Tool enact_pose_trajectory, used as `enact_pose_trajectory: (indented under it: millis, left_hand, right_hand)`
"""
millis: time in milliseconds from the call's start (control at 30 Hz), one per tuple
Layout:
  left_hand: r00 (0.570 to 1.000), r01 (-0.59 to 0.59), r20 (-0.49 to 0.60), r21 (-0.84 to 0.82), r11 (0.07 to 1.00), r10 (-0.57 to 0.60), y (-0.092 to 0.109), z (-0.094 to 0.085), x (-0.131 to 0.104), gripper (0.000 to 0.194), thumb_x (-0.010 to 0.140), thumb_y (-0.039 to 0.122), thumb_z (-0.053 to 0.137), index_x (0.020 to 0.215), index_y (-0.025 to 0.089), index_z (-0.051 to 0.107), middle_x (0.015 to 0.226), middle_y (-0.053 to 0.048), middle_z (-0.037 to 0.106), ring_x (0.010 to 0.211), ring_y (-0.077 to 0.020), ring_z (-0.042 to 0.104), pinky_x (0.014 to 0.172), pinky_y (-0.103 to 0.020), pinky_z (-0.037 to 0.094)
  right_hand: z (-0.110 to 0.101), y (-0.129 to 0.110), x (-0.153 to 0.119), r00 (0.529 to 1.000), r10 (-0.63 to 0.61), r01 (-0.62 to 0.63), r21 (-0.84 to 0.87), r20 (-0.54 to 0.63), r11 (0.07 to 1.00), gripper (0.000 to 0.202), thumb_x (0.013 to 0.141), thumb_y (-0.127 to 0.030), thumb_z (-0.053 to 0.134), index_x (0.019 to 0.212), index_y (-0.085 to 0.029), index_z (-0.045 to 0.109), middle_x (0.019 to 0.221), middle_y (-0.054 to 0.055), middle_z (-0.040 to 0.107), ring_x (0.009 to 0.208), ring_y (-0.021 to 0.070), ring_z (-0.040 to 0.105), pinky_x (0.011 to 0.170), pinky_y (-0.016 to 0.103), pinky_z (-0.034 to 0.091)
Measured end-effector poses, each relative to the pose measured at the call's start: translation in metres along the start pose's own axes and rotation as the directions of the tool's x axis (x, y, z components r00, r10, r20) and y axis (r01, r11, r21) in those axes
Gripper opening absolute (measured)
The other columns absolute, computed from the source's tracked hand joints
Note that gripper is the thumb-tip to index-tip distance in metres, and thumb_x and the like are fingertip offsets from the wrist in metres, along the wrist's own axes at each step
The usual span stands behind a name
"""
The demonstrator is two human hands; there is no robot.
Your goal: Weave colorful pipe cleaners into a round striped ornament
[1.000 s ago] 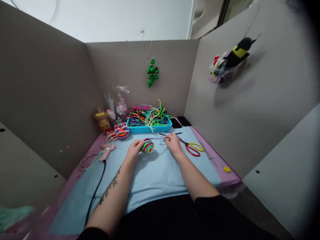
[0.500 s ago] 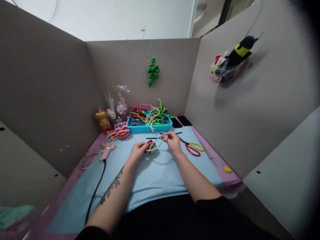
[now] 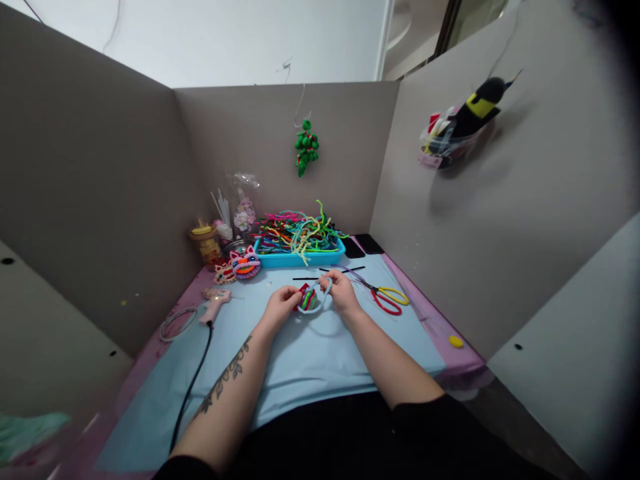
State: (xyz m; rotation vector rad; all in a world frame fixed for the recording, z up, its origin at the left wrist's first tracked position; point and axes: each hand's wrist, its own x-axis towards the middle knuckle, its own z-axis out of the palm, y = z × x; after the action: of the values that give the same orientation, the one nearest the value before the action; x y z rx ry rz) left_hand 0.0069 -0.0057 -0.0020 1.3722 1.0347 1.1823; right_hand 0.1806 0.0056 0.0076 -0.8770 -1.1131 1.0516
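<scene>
My left hand (image 3: 284, 304) pinches the left edge of a small striped piece (image 3: 309, 299) in red, green and purple, held just above the blue cloth. A light blue fuzzy strand (image 3: 327, 298) curves in a loop from the striped piece to my right hand (image 3: 341, 291), whose fingers are closed on it. The piece's left edge is partly hidden by my left fingertips. Thin black sticks (image 3: 306, 279) lie on the cloth just beyond my hands.
Behind my hands is a blue tray (image 3: 300, 259) heaped with colourful strands. Scissors (image 3: 386, 300) lie to the right, a pink glue gun (image 3: 215, 305) with its cord to the left. Two lion-like faces (image 3: 245, 265) and a jar (image 3: 207, 247) stand back left.
The striped piece has moved slightly right and turned. The blue strand now forms a rounder loop, and my right hand has shifted slightly left and down.
</scene>
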Motion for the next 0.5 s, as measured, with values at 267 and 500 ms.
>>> enact_pose_trajectory:
  millis: [267, 500]
  left_hand:
    - [1.0, 0.0, 0.007, 0.039, 0.999, 0.0, 0.0042, 0.0015, -0.0027, 0.029, 0.063, 0.039, 0.071, 0.071, 0.013, 0.064, 0.058, 0.0, 0.059, 0.053, -0.0103, 0.048, 0.055, -0.022, 0.035]
    - [0.999, 0.014, 0.036, 0.004, 1.0, -0.014, 0.0025, 0.0031, -0.002, 0.034, 0.061, 0.044, 0.072, 0.071, 0.012, 0.064, 0.058, 0.0, 0.06, 0.051, -0.0101, 0.049, 0.053, -0.022, 0.035]
  right_hand:
    - [-0.0002, 0.0021, 0.002, 0.997, 0.071, -0.07, -0.036, 0.006, 0.997, 0.023, 0.06, -0.037, 0.066, 0.064, -0.019, 0.053, 0.052, -0.005, 0.054, 0.043, 0.0073, 0.038, 0.045, 0.022, 0.03]
    - [-0.0017, 0.0082, 0.0063, 0.995, 0.093, -0.095, -0.054, -0.034, 0.994, 0.025, 0.059, -0.039, 0.066, 0.068, -0.018, 0.055, 0.055, -0.003, 0.056, 0.045, 0.0075, 0.038, 0.044, 0.021, 0.029]
